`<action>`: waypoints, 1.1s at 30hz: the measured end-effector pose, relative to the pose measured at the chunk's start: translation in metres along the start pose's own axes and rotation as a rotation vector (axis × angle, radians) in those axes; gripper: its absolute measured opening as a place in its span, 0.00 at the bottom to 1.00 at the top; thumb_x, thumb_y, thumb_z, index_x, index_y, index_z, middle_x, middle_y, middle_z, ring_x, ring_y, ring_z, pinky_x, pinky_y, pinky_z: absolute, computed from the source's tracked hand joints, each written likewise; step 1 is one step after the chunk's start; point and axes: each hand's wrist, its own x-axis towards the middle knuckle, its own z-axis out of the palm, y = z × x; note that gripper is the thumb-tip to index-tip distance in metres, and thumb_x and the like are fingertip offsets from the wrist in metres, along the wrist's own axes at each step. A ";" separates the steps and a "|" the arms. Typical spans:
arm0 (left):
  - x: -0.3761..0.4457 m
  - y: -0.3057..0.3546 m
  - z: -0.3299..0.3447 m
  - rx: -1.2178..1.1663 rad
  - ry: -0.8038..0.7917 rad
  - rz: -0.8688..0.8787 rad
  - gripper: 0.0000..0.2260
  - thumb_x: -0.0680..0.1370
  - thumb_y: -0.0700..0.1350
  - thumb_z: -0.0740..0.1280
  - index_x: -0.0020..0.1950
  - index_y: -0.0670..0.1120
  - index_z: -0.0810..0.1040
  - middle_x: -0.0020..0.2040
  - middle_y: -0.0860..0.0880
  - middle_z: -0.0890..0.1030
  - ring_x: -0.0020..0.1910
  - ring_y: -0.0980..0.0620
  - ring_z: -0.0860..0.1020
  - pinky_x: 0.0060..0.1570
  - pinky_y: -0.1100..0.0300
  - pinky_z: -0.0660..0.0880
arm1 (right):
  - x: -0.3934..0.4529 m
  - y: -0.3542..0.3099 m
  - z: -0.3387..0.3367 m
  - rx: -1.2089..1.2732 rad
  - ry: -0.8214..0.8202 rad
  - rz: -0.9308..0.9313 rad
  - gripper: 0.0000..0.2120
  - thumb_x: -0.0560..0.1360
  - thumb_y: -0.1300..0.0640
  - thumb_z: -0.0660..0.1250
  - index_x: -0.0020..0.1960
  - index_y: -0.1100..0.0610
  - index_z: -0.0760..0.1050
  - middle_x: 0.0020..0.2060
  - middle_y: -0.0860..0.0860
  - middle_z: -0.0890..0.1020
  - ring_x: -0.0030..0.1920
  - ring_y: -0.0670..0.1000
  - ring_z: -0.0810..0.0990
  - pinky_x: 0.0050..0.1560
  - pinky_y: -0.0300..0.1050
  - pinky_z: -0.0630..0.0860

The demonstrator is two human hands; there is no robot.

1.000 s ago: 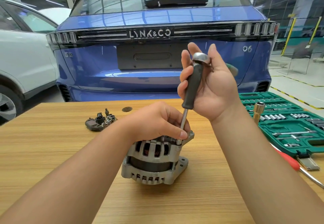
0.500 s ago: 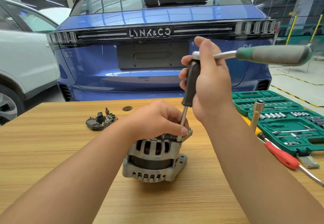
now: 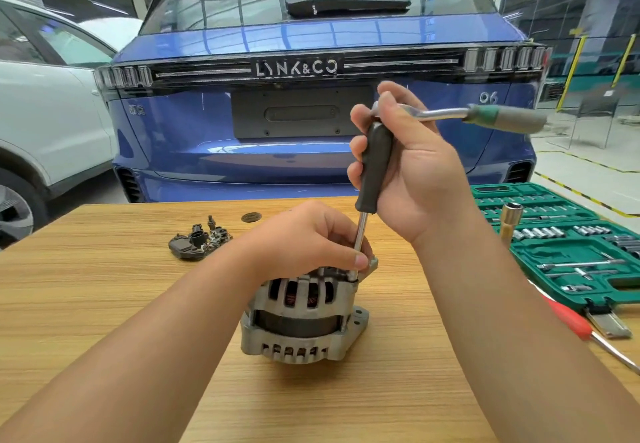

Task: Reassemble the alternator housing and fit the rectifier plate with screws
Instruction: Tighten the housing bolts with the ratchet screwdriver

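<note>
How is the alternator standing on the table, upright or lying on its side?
Upright. The alternator rests on its wider slotted end on the table, and the driver shaft comes down onto its top edge.

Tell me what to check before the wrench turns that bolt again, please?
1. Alternator upright on the table: ok.
2. Left hand steadying the top of the housing: ok.
3. Right hand gripping the dark driver handle: ok.
4. Socket tip seated squarely on the bolt: cannot tell, the left hand's fingers hide most of it.
5. Ratchet attached on top of the driver, handle pointing right: ok.
6. Rectifier plate fitted: not ok, it lies apart on the table.
</note>
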 end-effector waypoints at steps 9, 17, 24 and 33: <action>0.001 0.001 0.005 -0.009 -0.015 0.011 0.04 0.76 0.53 0.74 0.42 0.63 0.84 0.38 0.62 0.83 0.37 0.65 0.80 0.44 0.57 0.73 | -0.007 0.015 0.015 -0.562 0.252 -0.483 0.04 0.83 0.55 0.63 0.55 0.47 0.75 0.39 0.51 0.78 0.33 0.51 0.76 0.33 0.44 0.75; 0.001 0.002 -0.001 0.080 -0.020 0.014 0.11 0.79 0.51 0.72 0.39 0.66 0.83 0.36 0.64 0.81 0.36 0.66 0.77 0.40 0.60 0.68 | 0.004 -0.004 -0.006 0.090 0.008 0.177 0.28 0.83 0.34 0.46 0.65 0.51 0.73 0.44 0.47 0.86 0.31 0.46 0.78 0.32 0.39 0.72; 0.000 0.000 0.000 0.069 -0.001 0.000 0.07 0.78 0.51 0.73 0.42 0.64 0.84 0.40 0.64 0.84 0.41 0.66 0.80 0.43 0.60 0.71 | 0.004 -0.003 -0.007 0.180 -0.128 0.213 0.09 0.75 0.44 0.65 0.52 0.45 0.75 0.46 0.45 0.84 0.38 0.45 0.81 0.39 0.41 0.74; 0.004 -0.001 0.003 0.071 0.004 -0.015 0.02 0.77 0.56 0.72 0.45 0.63 0.84 0.39 0.61 0.83 0.38 0.63 0.80 0.43 0.57 0.73 | 0.003 0.015 0.000 -0.545 0.273 -0.618 0.07 0.78 0.64 0.69 0.49 0.52 0.78 0.42 0.48 0.84 0.39 0.52 0.83 0.46 0.50 0.81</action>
